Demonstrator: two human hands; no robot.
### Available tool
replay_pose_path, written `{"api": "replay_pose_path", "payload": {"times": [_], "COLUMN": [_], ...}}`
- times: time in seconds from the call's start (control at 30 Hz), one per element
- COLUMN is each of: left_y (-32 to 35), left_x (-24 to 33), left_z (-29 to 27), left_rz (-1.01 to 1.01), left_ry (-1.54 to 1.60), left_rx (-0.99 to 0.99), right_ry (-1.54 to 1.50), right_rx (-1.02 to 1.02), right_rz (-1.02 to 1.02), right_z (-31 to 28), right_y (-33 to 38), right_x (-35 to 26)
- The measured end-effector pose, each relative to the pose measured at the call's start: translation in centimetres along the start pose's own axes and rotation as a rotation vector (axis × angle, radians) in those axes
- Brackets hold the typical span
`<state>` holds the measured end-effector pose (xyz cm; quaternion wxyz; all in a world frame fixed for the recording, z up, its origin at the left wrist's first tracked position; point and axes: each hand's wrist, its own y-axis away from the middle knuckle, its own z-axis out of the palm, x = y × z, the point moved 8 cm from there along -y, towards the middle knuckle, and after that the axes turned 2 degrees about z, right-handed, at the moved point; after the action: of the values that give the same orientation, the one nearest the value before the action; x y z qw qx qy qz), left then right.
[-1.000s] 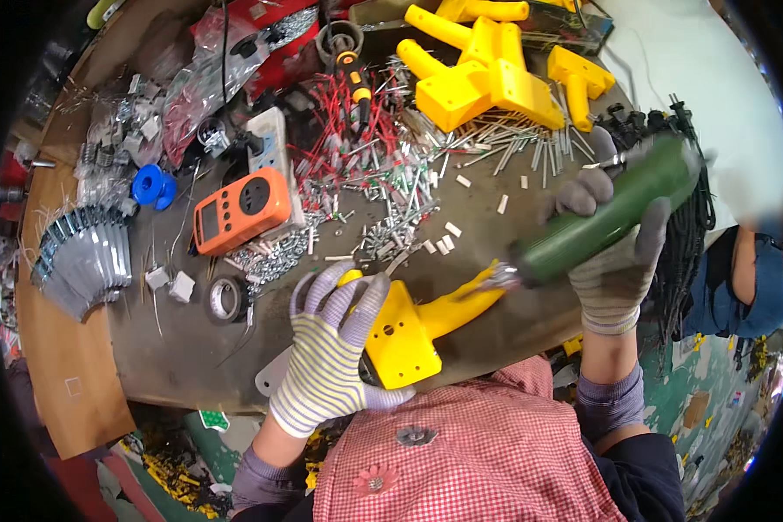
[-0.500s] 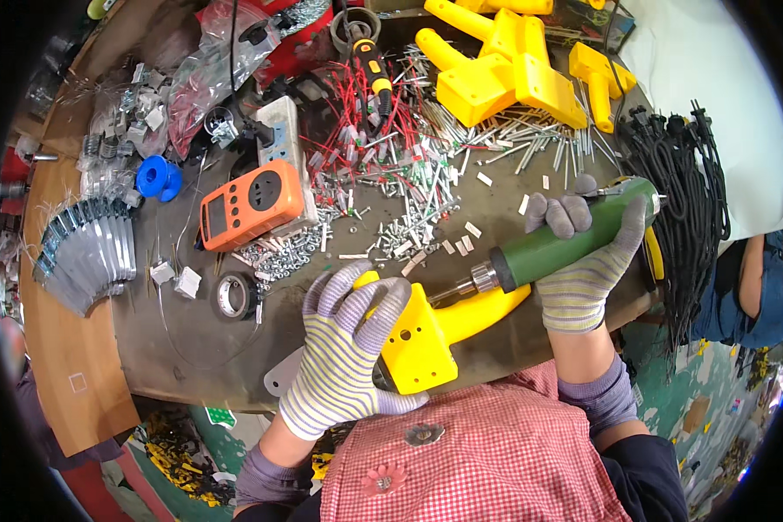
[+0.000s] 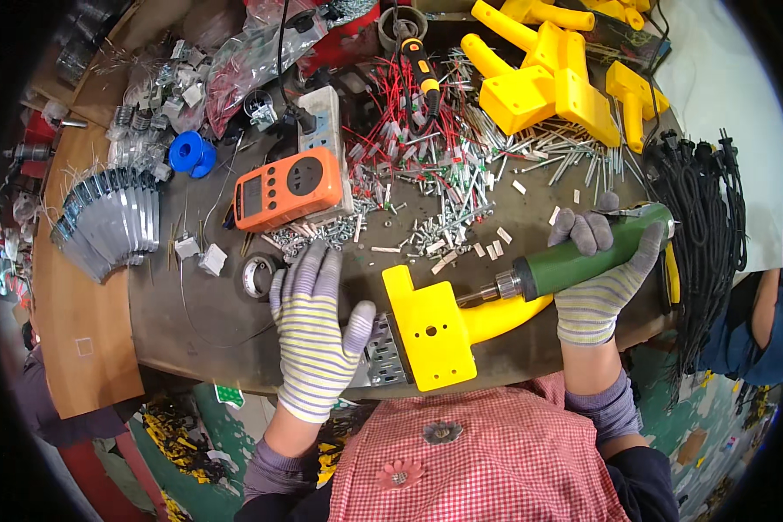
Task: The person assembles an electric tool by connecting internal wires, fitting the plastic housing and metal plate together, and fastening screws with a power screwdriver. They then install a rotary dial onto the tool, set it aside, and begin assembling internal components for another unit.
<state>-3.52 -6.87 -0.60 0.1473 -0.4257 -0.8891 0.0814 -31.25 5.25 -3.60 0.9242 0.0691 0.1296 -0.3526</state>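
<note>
My right hand (image 3: 605, 287), in a striped glove with grey fingertips, is wrapped round a green power screwdriver (image 3: 574, 263). Its metal tip slants left and down beside a yellow plastic housing with a curved handle (image 3: 428, 326). That housing lies near the table's front edge, and a perforated metal plate (image 3: 384, 355) sticks out from its left side. My left hand (image 3: 311, 341), gloved alike, is spread flat with fingers stretched away from me, left of the plate. It holds nothing; its thumb is close to the plate, and whether they touch I cannot tell.
An orange meter (image 3: 289, 190) leans on a white power strip (image 3: 326, 130). Loose screws (image 3: 448, 217), red wires (image 3: 378, 113) and yellow housings (image 3: 539, 83) spread behind. A tape roll (image 3: 257, 276) and blue spool (image 3: 191, 155) lie left; black cords (image 3: 692, 226) hang right.
My left hand has let go of the yellow housing and moved left, fingers straightened. More of the metal plate shows. My right hand still holds the screwdriver; the whole view has shifted slightly.
</note>
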Motion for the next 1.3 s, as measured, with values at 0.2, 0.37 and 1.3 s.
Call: {"api": "replay_pose_path", "payload": {"times": [0.2, 0.37, 1.3], "left_y": [0.4, -0.6, 0.3], "left_x": [2.5, -2.6, -2.0], "left_z": [-1.2, -4.6, -1.8], "left_rz": [0.028, -0.118, -0.112], "left_ry": [0.185, 0.06, 0.422], "left_rx": [-0.154, 0.214, 0.003], "right_ry": [-0.019, 0.012, 0.01], "right_rx": [-0.066, -0.059, 0.092], "right_rz": [0.037, 0.01, 0.072], "right_z": [0.0, -0.4, -1.2], "right_y": [-0.2, -0.4, 0.4], "right_x": [-0.2, -0.2, 0.8]}}
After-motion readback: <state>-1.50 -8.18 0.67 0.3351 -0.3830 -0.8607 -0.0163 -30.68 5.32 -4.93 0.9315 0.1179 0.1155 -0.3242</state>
